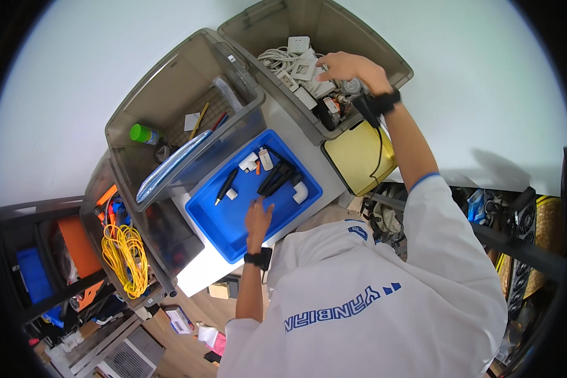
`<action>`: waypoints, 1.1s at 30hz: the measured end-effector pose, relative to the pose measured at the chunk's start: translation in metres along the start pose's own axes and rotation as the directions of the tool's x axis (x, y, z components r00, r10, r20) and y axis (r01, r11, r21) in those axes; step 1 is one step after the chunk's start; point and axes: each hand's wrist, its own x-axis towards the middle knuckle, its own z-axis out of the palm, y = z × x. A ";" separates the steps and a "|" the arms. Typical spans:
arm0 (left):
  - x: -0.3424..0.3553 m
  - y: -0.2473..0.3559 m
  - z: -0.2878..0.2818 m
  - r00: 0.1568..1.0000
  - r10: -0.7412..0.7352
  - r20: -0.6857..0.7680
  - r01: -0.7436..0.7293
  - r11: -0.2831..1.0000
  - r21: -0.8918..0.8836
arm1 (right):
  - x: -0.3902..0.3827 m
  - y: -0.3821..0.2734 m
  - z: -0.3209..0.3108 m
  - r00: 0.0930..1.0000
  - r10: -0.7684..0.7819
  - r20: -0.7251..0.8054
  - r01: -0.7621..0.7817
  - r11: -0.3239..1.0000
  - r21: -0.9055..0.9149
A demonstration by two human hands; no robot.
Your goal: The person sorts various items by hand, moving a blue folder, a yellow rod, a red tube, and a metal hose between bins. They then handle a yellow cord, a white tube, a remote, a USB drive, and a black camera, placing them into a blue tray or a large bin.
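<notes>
My right hand (353, 68) reaches into the grey storage bin (384, 53) at the back, thumb and fingers apart over white wall sockets (304, 68); whether it touches them I cannot tell. Coiled white cable (277, 60) lies beside these. My left hand (257, 220) is over the near part of the blue tray (233, 253), fingers apart and nothing in them. The tray contains a black pen-shaped tool (225, 187), a white tee pipe fitting (249, 162), a white elbow fitting (300, 192), a small white piece (232, 194) and several black items (276, 179).
Left of the tray, another grey bin (170, 75) holds a green-capped container (143, 133) and a flat clear packet (173, 165). A lower bin contains yellow cable (125, 258). A yellow lid (362, 160) lies right of the tray. Shelves with loose goods flank me.
</notes>
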 end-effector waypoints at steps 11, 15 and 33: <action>0.057 0.002 0.011 0.994 0.105 0.003 -0.105 0.982 0.157 | -0.257 -0.115 0.055 0.908 0.047 -0.416 0.097 0.943 0.318; 0.065 0.007 0.015 0.988 0.127 0.092 -0.145 0.963 0.228 | -0.292 -0.117 0.090 0.906 0.174 -0.387 -0.007 0.918 0.397; 0.025 -0.011 -0.028 0.995 0.101 -0.022 -0.103 0.973 -0.206 | -0.310 -0.136 0.128 0.932 0.220 -0.287 -0.064 0.881 0.469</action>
